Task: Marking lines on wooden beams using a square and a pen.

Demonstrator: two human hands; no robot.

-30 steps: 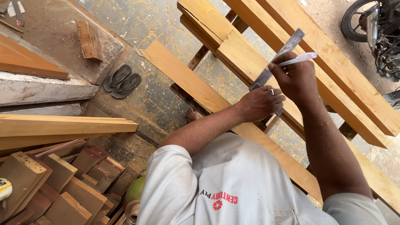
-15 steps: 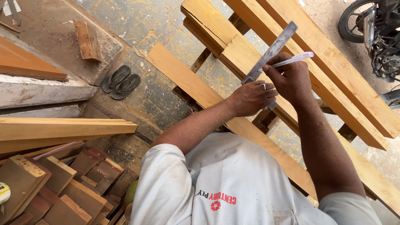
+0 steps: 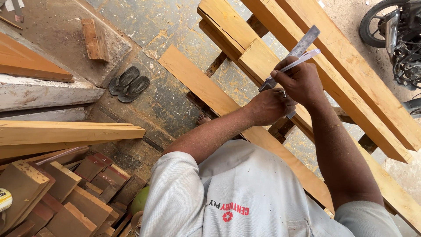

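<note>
Left hand steadies steel square on plank — right hand apparently marking with pen.

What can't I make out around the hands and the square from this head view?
- Pen tip: hidden under the right hand.
- Any drawn line on the plank: too faint to tell.
- Steel square stock: covered by the left hand.
- Motorcycle: cut off by the right edge.
</note>
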